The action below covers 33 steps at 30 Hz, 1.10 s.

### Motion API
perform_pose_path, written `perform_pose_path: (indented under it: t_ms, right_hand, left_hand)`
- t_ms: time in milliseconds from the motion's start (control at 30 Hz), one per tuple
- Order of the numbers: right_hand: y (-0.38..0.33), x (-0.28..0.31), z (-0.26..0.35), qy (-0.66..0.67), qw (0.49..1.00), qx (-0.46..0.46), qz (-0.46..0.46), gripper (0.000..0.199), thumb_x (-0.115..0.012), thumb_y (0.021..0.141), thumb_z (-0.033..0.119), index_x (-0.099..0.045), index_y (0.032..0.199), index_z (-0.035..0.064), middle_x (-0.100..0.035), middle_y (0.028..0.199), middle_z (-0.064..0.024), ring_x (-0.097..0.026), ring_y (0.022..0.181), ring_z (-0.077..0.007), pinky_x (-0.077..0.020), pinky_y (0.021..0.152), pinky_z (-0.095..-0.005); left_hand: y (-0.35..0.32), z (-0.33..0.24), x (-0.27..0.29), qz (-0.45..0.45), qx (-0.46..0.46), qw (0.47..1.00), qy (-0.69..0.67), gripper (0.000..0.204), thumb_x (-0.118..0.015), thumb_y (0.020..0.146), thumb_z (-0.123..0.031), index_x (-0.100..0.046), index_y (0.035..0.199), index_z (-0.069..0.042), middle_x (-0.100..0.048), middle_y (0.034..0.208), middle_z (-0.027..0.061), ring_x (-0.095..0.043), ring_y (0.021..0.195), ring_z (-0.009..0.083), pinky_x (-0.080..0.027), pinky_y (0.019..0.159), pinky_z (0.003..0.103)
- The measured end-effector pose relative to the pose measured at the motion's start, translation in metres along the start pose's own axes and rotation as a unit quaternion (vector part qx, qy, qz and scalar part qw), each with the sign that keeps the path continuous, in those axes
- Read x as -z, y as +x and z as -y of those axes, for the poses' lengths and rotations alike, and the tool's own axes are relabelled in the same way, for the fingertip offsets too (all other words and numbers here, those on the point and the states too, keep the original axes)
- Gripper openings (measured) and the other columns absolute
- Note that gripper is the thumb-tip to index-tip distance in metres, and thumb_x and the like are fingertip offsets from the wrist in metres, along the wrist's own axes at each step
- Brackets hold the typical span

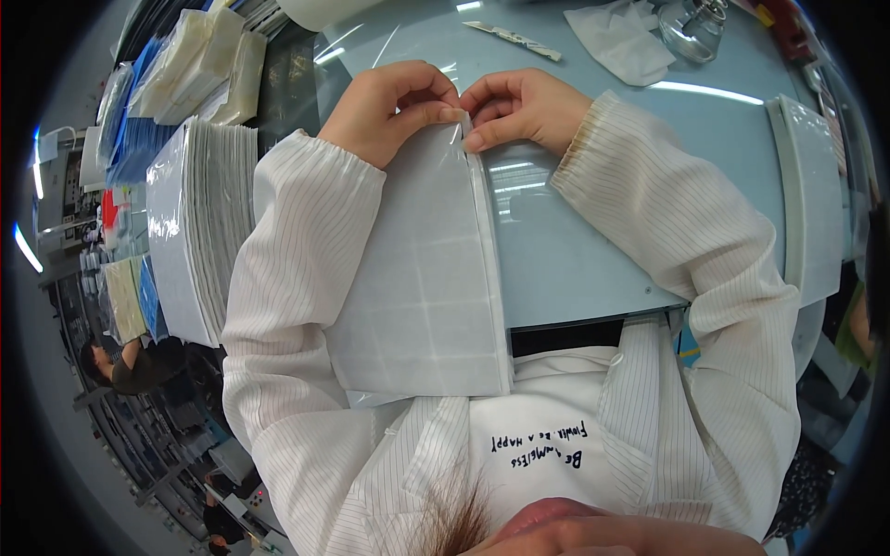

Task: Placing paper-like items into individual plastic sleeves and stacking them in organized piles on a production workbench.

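A large whitish sheet in clear film [417, 250] lies in front of me, its near end reaching over the table edge toward my chest. A narrow strip runs along its right side. At the far right corner, my left hand [399, 107] pinches the sheet's edge between thumb and fingers. My right hand [524, 111] meets it there, thumb and fingers closed on the same corner by the strip. The fingertips nearly touch, and what lies exactly between them is partly hidden.
A thick stack of filmed sheets [199, 232] stands at left, with bundles of yellowish packets [199, 69] beyond. At the far side lie a craft knife [514, 40], a crumpled white cloth [621, 42] and a glass bottle [692, 30]. Another stack [811, 199] stands at right on the bluish table [593, 250].
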State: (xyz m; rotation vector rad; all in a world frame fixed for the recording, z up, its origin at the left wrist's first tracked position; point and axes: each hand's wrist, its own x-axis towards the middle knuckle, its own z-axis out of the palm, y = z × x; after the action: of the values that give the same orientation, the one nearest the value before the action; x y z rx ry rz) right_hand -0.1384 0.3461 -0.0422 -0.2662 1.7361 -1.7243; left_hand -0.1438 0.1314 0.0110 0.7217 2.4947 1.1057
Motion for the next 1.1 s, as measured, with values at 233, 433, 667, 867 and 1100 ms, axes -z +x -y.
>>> perform_pose_path:
  t_ms: [233,433,667,867,1100]
  right_hand:
    - [0.003,0.011,-0.002,0.02,0.998,0.013,0.049,0.049,-0.088,0.068,0.015,-0.066,0.11,0.0037,-0.066,0.097,-0.004,-0.062,0.094,-0.0123,-0.0473,0.092,-0.0257]
    - [0.008,0.007,-0.004,-0.013,0.998,0.034,0.053,0.049,-0.088,0.068,0.012,-0.065,0.11,0.004,-0.067,0.096,-0.0036,-0.063,0.091,-0.0125,-0.0484,0.091,-0.0263]
    - [0.003,0.002,0.003,-0.042,0.998,0.034,0.037,0.045,-0.081,0.072,0.003,-0.061,0.113,0.0026,-0.065,0.095,-0.0007,-0.061,0.088,-0.0074,-0.0476,0.089,-0.0243]
    - [0.0,0.003,0.002,-0.014,0.997,0.051,0.064,0.057,-0.085,0.07,0.014,-0.058,0.119,0.0025,-0.063,0.093,-0.0007,-0.059,0.087,-0.0078,-0.047,0.086,-0.0229]
    - [-0.01,-0.03,0.002,-0.104,0.992,0.06,-0.047,0.073,-0.087,0.063,0.026,-0.054,0.122,0.0019,-0.052,0.079,0.0001,-0.048,0.071,-0.008,-0.0399,0.066,-0.0232]
  left_hand:
    - [0.0,-0.004,-0.005,-0.01,0.004,1.0,0.002,0.012,-0.071,0.086,-0.014,-0.067,0.093,-0.004,-0.066,0.084,0.005,-0.062,0.081,0.0154,-0.051,0.078,0.028]
    - [-0.002,0.001,-0.008,-0.015,-0.005,1.0,0.019,0.01,-0.07,0.088,-0.012,-0.066,0.093,-0.005,-0.065,0.085,0.0048,-0.062,0.081,0.016,-0.051,0.078,0.029]
    - [-0.002,0.0,-0.011,-0.023,-0.018,0.999,0.041,0.008,-0.068,0.088,-0.009,-0.064,0.092,-0.004,-0.063,0.084,0.0032,-0.058,0.08,0.0148,-0.048,0.078,0.028]
    - [-0.002,0.002,-0.011,-0.029,-0.008,0.998,0.046,0.01,-0.07,0.087,-0.011,-0.065,0.093,-0.004,-0.065,0.087,0.0058,-0.064,0.083,0.0176,-0.051,0.08,0.031]
    - [0.0,0.001,-0.007,-0.007,0.024,0.999,0.024,0.012,-0.069,0.088,-0.012,-0.066,0.095,-0.003,-0.068,0.087,0.0044,-0.063,0.082,0.0149,-0.051,0.08,0.029]
